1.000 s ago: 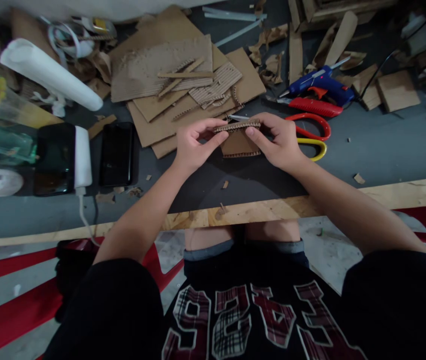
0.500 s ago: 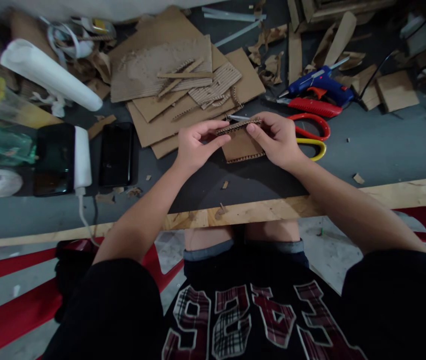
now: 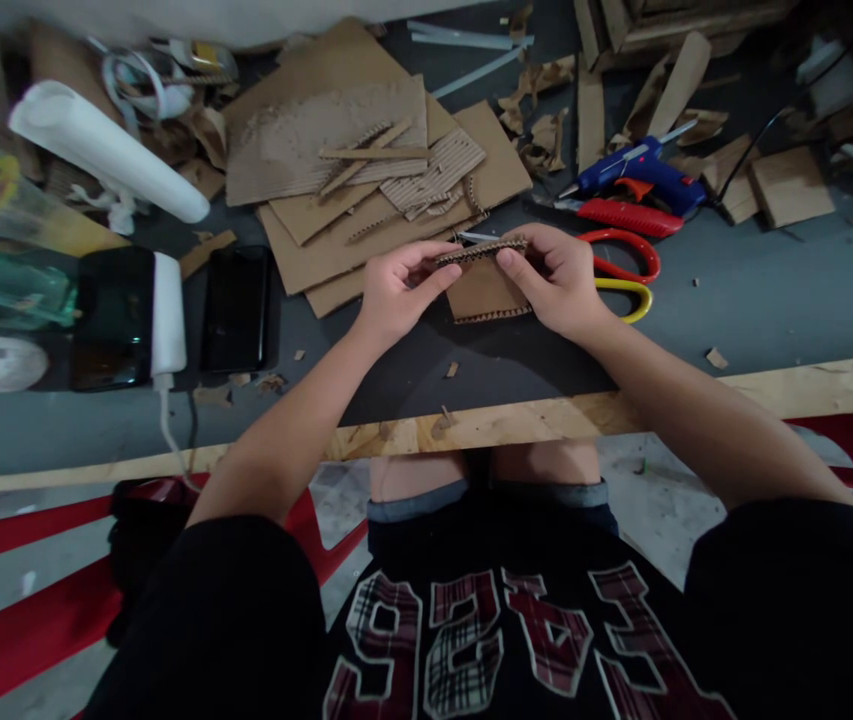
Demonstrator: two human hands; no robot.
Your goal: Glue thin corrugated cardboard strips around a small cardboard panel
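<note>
Between my two hands is a small brown cardboard piece (image 3: 487, 290) with corrugated edges showing along its top and bottom. My left hand (image 3: 405, 287) pinches its upper left end between thumb and fingers. On the upper right side, my right hand (image 3: 553, 278) grips it, the thumb pressed on the near face and the fingers hidden behind. Scissors with one red and one yellow handle loop (image 3: 636, 299) lie just right of my right hand, partly covered by it. A stack of cardboard sheets (image 3: 291, 255) lies behind my left hand, with loose strips on top.
Beyond the scissors lie a red-handled cutter (image 3: 640, 216) and a blue glue gun (image 3: 636, 175). Left are a black phone (image 3: 235, 308), a white power bank or adapter (image 3: 167, 315) with a cable, a white roll (image 3: 107, 150) and bottles. The table's wooden edge (image 3: 471, 428) runs in front.
The hands and the cardboard piece keep nearly the same pose. The whole view has shifted very slightly; nothing has been taken up or let go.
</note>
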